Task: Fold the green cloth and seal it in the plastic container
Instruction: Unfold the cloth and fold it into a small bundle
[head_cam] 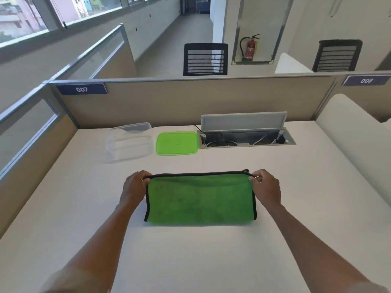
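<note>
My left hand [133,188] pinches the far left corner of the green cloth [200,200], folded at the counter's [211,250] middle; my right hand [267,187] pinches its far right corner. Toward the far edge sit the clear plastic container [129,140] and, just right, its green lid [177,143].

Bare forearms, ring on right hand [267,187]
</note>
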`<control>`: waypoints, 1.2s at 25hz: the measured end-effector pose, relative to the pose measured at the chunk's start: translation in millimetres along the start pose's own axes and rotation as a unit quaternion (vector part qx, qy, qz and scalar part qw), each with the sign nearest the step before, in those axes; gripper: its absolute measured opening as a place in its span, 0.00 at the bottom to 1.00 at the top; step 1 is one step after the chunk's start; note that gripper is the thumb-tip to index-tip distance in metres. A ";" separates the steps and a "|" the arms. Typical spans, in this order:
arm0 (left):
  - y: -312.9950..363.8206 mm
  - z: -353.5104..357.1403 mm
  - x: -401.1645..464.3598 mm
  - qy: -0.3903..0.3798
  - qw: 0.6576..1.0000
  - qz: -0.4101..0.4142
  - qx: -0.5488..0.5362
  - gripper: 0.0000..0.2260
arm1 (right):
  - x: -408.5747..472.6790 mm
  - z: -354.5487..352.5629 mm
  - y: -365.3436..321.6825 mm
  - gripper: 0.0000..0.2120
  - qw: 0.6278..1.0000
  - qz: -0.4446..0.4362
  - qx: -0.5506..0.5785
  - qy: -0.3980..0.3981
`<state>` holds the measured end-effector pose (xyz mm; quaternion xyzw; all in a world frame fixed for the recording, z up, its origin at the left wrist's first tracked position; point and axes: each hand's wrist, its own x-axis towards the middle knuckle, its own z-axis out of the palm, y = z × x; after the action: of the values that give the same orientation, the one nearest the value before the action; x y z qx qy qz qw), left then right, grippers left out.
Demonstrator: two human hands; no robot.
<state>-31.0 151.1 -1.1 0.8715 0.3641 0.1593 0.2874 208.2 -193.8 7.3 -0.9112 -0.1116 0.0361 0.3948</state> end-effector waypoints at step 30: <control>-7.3 46.0 71.9 -0.125 0.978 -0.114 0.124 0.13 | -60.3 139.3 -83.4 0.10 0.978 -0.167 -0.056 -0.110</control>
<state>36.6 189.7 -36.8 0.8663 0.4391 -0.0306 0.2363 113.5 -53.3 -28.9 -0.8908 -0.3067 0.0635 0.3292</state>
